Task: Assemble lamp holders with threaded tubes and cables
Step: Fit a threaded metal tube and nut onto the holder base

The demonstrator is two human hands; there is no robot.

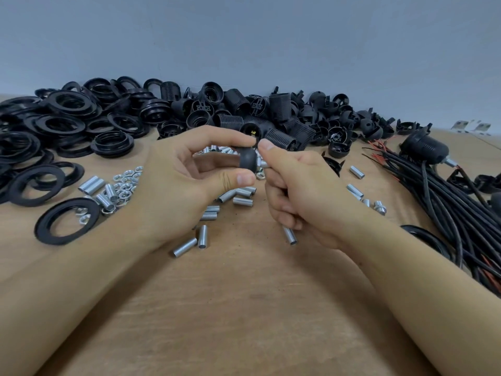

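Above the middle of the wooden bench, the left hand pinches a black lamp-holder cap between thumb and forefinger, its domed side facing right. The right hand meets it from the right, thumb and curled fingers closed on a short threaded tube with a nut, touching the cap's dome; a second threaded tube pokes down from under the same hand's lower fingers. Loose tubes lie on the bench beneath and between the hands, and a cluster of nuts sits near the left wrist. Black rings spread over the far left, a heap of ribbed lamp holders runs along the far edge, and a bundle of black cables lies at the right.
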